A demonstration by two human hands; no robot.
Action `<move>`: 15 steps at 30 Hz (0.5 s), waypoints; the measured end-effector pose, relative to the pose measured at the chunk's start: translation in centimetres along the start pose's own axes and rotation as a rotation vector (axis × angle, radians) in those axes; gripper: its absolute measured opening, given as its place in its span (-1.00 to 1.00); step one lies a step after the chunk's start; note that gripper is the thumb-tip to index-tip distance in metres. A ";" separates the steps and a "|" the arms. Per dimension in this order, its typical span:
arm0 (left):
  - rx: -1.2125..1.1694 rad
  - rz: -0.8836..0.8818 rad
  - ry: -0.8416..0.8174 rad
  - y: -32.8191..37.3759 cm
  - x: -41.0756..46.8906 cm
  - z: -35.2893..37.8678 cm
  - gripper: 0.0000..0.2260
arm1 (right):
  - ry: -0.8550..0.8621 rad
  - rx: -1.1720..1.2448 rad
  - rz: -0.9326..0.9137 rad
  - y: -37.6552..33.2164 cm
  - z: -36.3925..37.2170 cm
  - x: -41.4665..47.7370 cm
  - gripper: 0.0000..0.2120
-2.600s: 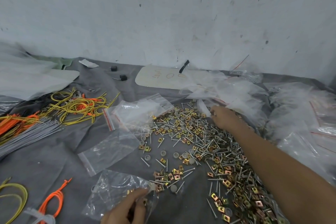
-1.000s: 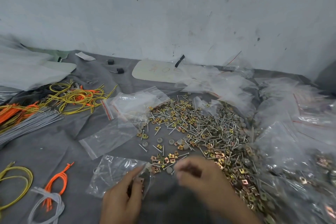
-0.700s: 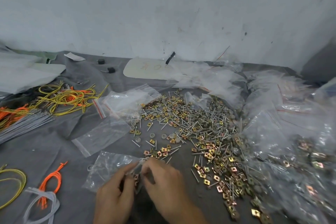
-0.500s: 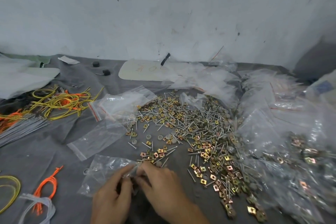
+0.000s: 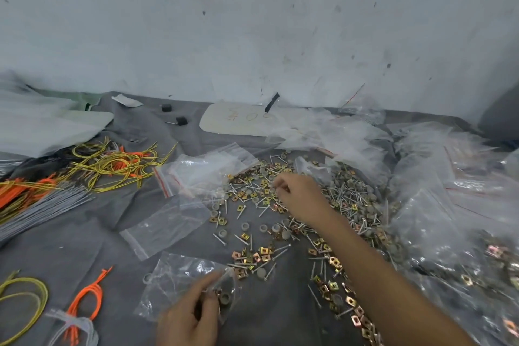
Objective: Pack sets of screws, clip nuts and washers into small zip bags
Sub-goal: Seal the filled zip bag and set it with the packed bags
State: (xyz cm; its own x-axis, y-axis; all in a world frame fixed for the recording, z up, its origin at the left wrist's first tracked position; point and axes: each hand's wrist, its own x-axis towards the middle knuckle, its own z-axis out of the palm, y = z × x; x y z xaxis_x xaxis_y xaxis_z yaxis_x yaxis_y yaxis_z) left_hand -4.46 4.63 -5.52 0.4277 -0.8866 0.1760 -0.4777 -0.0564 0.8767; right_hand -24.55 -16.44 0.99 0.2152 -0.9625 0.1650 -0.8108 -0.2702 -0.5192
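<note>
Head view: your right hand [image 5: 297, 196] has left the bag mouth for the hardware pile [image 5: 345, 199]; its fingers curl together, though whether they pinch a piece I cannot tell; your left hand [image 5: 191, 314] pinches the zip bag [image 5: 179, 281] nearest you, so its set is likely unfinished.

Matt grey cloth [image 5: 84, 247], glossy crinkled clear plastic zip bags [image 5: 165, 226], shiny steel screws [image 5: 345, 199], brassy clip nuts [image 5: 264, 250], dull grey washers [image 5: 262, 228]
</note>
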 end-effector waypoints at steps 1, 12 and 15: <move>-0.001 0.003 -0.005 -0.1 0.0 0.0 -0.47 | -0.010 -0.049 0.005 0.3 0.3 1.5 -0.86; -0.007 -0.042 -0.042 -0.9 0.3 0.1 -0.54 | -0.214 -0.421 -0.060 1.1 2.9 7.3 -0.85; -0.016 -0.042 -0.048 -0.7 0.4 0.0 -0.54 | -0.237 -0.429 -0.050 0.9 2.6 7.1 -0.89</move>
State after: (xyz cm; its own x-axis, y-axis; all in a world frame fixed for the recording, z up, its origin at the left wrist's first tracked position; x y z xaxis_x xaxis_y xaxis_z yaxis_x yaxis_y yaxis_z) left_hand -3.99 4.35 -6.07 0.4095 -0.9047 0.1177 -0.4476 -0.0868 0.8900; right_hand -22.34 -23.59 -0.53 0.3374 -0.9405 -0.0399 -0.9365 -0.3311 -0.1152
